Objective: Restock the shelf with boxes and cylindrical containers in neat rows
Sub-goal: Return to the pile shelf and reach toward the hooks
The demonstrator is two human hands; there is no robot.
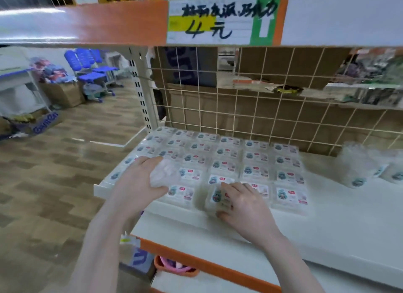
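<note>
Your right hand (242, 202) has its thumb under the near edge and its fingers curled over the top of a clear box (218, 200) that sits tilted at the front of the shelf (327, 218), in the gap between two front-row boxes of the grid (226, 159). That gap looks like the slot you are filling, so lower the far edge first, let the box drop flat, and slide it back until it touches the box behind it. Keep its printed label facing up and turned the same way as its neighbours, and line its front edge up with the boxes on either side so the row reads straight. Your left hand (139, 181) is wrapped round something clear and blurred (164, 175), probably another box, held just above the left columns; the picture is too smeared to say exactly how those fingers lie, only that they grip it. Hold it clear of the laid boxes so you do not knock them askew while the right hand finishes. The round tubs (357, 168) stand well apart on the right side of the shelf, near the wire backing (250, 109); leave them until the box rows are full. Press lightly, since these thin plastic boxes will likely skate on the smooth shelf.
</note>
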